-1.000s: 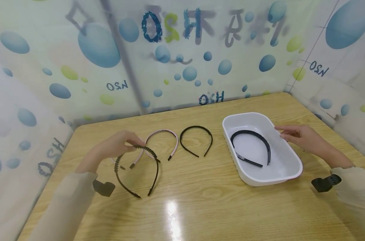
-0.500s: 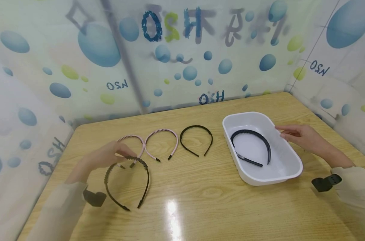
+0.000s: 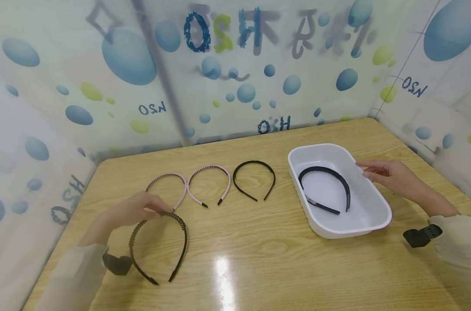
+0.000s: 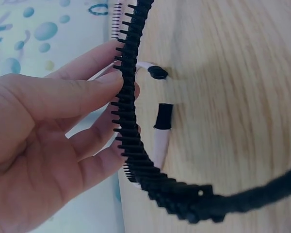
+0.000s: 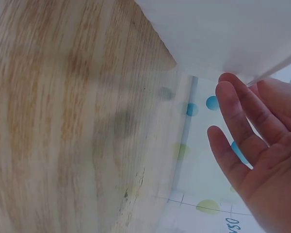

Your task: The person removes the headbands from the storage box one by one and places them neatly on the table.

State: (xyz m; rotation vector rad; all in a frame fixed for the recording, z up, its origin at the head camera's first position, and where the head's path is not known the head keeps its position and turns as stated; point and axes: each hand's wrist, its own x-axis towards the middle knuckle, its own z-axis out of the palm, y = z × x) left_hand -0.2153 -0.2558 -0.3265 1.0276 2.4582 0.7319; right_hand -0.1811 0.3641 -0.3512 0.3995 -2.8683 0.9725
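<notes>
My left hand [image 3: 136, 210] pinches a black toothed headband [image 3: 186, 242] at the top of its arch, its two ends pointing toward me. The left wrist view shows thumb and fingers on either side of the band [image 4: 128, 92], whose comb teeth face the palm. On the right, my right hand [image 3: 393, 179] touches the outer side of a white plastic tray [image 3: 369, 194] near its rim; in the right wrist view its fingers [image 5: 240, 116] are fairly straight against the tray wall [image 5: 223, 34]. Black headbands [image 3: 346, 190] lie overlapping inside the tray.
Left of the tray a thin black headband [image 3: 274, 179] lies on the wooden table [image 3: 274, 259]. Two pink headbands, one further left [image 3: 182, 194] and one in the middle [image 3: 228, 183], lie side by side. A printed curtain [image 3: 220, 99] surrounds the table.
My left hand has drawn the black headband toward me and leftward, baring more of the left pink headband. The right hand stays at the tray.
</notes>
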